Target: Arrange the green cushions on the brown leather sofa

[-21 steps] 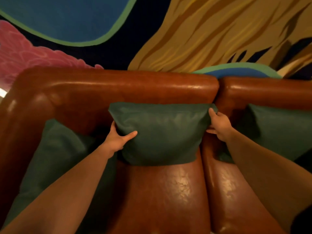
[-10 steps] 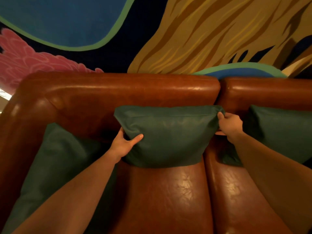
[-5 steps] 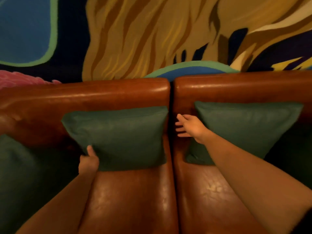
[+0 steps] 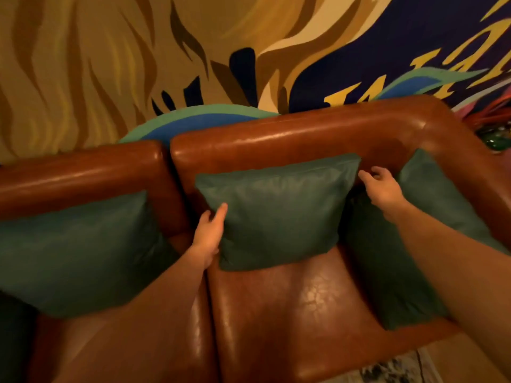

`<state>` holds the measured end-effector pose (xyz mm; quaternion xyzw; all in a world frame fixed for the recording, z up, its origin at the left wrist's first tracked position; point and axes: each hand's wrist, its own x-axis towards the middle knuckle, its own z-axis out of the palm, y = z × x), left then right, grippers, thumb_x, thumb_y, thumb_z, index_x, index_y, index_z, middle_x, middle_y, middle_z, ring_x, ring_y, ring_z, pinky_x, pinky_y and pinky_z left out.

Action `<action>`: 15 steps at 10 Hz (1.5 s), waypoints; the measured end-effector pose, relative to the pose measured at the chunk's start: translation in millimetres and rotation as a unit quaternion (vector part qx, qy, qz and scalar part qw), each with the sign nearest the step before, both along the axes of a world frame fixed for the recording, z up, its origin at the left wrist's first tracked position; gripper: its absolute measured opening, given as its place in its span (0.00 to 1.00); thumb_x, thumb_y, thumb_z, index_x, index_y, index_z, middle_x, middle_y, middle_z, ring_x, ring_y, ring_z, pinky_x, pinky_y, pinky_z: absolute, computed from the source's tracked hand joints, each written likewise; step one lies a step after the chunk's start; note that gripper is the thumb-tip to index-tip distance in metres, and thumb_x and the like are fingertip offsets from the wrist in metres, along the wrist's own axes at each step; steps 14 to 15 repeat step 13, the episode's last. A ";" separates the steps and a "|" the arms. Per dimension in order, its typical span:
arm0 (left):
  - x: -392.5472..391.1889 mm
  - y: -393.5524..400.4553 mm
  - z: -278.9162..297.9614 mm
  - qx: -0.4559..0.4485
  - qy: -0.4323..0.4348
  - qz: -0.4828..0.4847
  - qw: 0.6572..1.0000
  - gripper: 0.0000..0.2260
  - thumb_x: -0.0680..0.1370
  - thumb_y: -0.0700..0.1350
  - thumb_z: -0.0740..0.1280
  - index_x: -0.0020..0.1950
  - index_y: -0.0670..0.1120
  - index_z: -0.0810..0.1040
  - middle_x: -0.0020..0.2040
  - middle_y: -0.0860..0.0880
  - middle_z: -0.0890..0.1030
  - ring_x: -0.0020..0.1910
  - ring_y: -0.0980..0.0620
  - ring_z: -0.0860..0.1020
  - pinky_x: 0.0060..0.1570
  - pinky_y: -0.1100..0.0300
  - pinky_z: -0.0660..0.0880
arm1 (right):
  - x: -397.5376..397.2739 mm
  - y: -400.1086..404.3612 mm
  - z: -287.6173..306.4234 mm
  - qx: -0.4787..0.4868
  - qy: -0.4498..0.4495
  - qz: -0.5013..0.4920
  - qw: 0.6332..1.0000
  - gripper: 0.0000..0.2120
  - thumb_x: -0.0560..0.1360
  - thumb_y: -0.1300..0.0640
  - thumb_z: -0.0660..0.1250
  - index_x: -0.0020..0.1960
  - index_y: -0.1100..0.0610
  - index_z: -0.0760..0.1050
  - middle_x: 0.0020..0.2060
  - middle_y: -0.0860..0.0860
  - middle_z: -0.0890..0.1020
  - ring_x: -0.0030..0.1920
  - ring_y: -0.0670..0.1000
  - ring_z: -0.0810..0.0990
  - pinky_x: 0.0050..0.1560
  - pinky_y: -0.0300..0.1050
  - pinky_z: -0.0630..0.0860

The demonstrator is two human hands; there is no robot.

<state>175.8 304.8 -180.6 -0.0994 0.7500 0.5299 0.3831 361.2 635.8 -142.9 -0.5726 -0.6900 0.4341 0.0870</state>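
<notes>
Now, my left hand (image 4: 209,233) is lying open against the middle cushion's (image 4: 279,214) left edge | my right hand (image 4: 383,189) is hovering uncurled by its top-right corner | cushion is leaning on the sofa (image 4: 293,139) backrest.

bare seat (image 4: 290,308) in front, cushions (image 4: 279,211) crowd the backrest (image 4: 304,136)
</notes>
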 end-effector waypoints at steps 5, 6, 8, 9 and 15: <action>-34.8 3.1 -1.0 0.024 0.055 0.127 0.990 0.07 0.84 0.50 0.62 0.50 0.51 0.78 0.53 0.48 0.81 0.58 0.43 0.80 0.57 0.45 0.80 | -26.0 -2.7 -28.3 -0.076 0.055 -0.006 0.996 0.11 0.83 0.52 0.66 0.61 0.55 0.79 0.57 0.58 0.83 0.55 0.59 0.84 0.51 0.54 0.84; -39.0 -7.2 0.8 0.019 0.065 0.144 0.987 0.09 0.84 0.50 0.62 0.48 0.53 0.79 0.54 0.48 0.82 0.59 0.43 0.80 0.57 0.44 0.79 | -33.1 -14.4 -28.8 -0.072 0.054 0.006 0.996 0.08 0.82 0.54 0.67 0.59 0.55 0.79 0.56 0.56 0.82 0.55 0.58 0.84 0.47 0.51 0.84; -58.8 -32.6 2.3 -0.005 0.029 0.115 0.993 0.14 0.84 0.51 0.62 0.67 0.46 0.77 0.60 0.47 0.79 0.62 0.42 0.77 0.52 0.48 0.80 | -45.8 -36.8 -32.9 -0.047 0.054 0.020 0.997 0.04 0.82 0.55 0.67 0.55 0.55 0.77 0.53 0.55 0.80 0.51 0.57 0.82 0.47 0.55 0.85; -56.1 -31.0 6.8 -0.002 0.013 0.093 0.996 0.13 0.84 0.51 0.62 0.66 0.48 0.76 0.61 0.49 0.78 0.63 0.42 0.76 0.55 0.45 0.80 | -42.8 -35.1 -30.7 -0.062 0.029 0.024 0.997 0.09 0.82 0.54 0.67 0.60 0.56 0.77 0.56 0.56 0.80 0.53 0.57 0.81 0.51 0.57 0.85; -40.0 -91.0 34.2 -0.110 0.155 -0.077 0.979 0.23 0.84 0.55 0.58 0.76 0.47 0.67 0.64 0.47 0.77 0.56 0.46 0.76 0.63 0.46 0.76 | -41.2 -87.5 10.0 0.029 -0.173 0.163 0.971 0.26 0.85 0.45 0.58 0.67 0.68 0.76 0.53 0.62 0.80 0.54 0.62 0.79 0.54 0.51 0.74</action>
